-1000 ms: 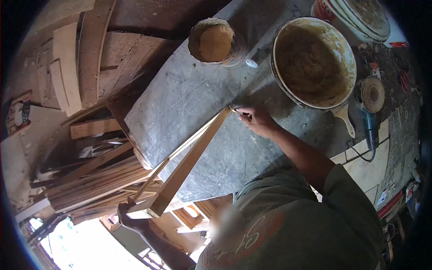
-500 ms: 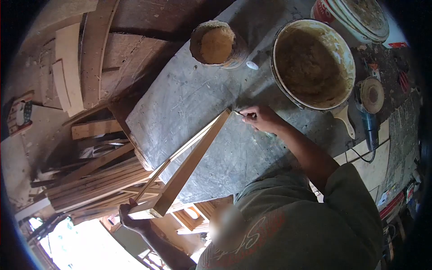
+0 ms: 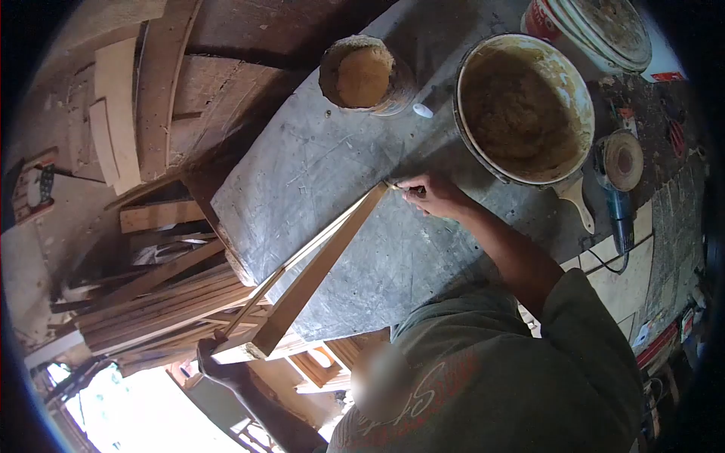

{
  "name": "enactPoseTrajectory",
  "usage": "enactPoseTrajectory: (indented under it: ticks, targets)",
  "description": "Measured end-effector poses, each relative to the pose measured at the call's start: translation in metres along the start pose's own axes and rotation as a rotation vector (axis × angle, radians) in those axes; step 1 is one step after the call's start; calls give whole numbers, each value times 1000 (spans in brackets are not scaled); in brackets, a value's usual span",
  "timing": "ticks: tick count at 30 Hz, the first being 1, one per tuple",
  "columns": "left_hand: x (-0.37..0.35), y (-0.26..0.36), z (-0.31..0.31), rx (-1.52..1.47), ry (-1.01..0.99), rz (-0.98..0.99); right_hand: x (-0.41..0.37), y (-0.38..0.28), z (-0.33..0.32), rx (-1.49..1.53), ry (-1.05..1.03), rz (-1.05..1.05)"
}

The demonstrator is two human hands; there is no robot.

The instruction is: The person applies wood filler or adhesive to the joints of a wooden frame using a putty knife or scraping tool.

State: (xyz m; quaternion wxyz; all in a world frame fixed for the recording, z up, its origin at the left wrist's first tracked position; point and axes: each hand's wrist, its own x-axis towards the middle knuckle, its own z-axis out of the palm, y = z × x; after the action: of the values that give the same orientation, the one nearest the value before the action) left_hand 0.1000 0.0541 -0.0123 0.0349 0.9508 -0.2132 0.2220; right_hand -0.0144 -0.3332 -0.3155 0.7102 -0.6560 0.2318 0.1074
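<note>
A long pale wooden beam (image 3: pixel 321 279) slants from the middle of the grey worktop (image 3: pixel 355 264) down past its edge at the lower left. My left hand (image 3: pixel 215 362) is wrapped round the beam's lower end. Beside the beam runs a thin, light strip (image 3: pixel 313 245), which meets it near the far tip and spreads away toward my left hand. At that far tip, the thumb and fingers of my right hand (image 3: pixel 432 196) are pinched together on something small and yellowish, too small to name.
Beyond my right hand stand a large bucket (image 3: pixel 526 109) of brown paste and a smaller container (image 3: pixel 366 75). A brush (image 3: pixel 578 205), a power tool (image 3: pixel 621 192) and a lidded bucket (image 3: pixel 604 34) are at the right. Stacked wooden strips (image 3: pixel 162 309) lie at the left.
The beam's lower end and my left hand have shifted slightly left. My right hand has moved a little left and up, staying at the far tip.
</note>
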Motion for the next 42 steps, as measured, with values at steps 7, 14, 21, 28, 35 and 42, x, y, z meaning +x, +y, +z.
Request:
enactPoseTrajectory:
  ticks: [7,14,21,28,35,42]
  targets:
    - [-4,-2,6,-202,33,4,-1,-6,7,-202,-47,-151]
    - [11,13,-6,-41,12,61,-30,-10,-24,62,-149,-78]
    - [25,0,-16,-83,-100,102,-80,-14,-12,146,-190,-53]
    - [55,-44,-118,28,226,-290,-108,-10,-20,262,-175,-66]
    - [34,-88,-209,-398,619,-370,-114,-29,-11,262,-175,-90]
    - [-21,-138,-141,-1141,748,-498,-121,-45,4,245,-181,-122]
